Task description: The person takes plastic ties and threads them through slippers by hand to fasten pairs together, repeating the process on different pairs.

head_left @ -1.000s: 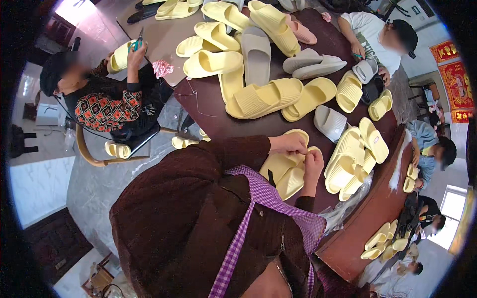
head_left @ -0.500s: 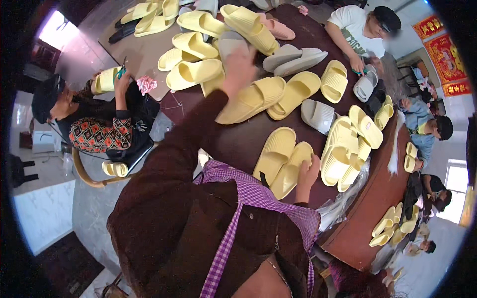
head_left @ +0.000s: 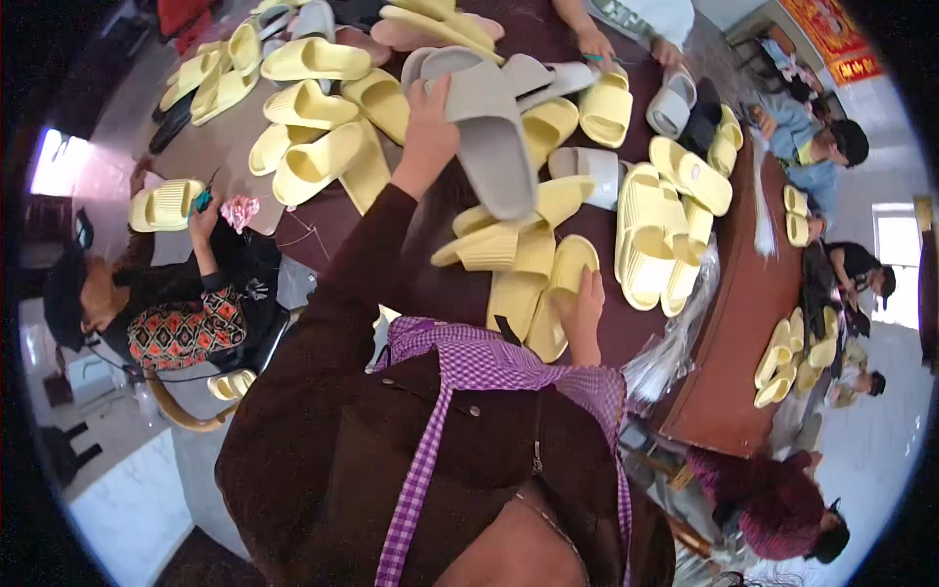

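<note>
Because the left hand (head_left: pixel 426 132) is gripping a grey slipper (head_left: pixel 497 161) by its side edge, the slipper's other end is hanging slantwise above the table (head_left: pixel 623 333). The fingers are bending over this edge; where the thumb is pressing, I cannot tell. The right hand (head_left: pixel 585 311) is resting at the outer side of a yellow slipper (head_left: pixel 565 293), perhaps for keeping it steady; whether it is pinching the rim or only touching it, the view is not showing clearly. This slipper is lying close beside its neighbour slipper (head_left: pixel 511 292), just before the person's body, probably for easy reach. A black strip (head_left: pixel 507 330) is showing at the near end of the neighbour. To the right, a cluster of yellow slippers (head_left: pixel 650 235) is lying packed together, partly overlapping, which is apparently saving room.
</note>
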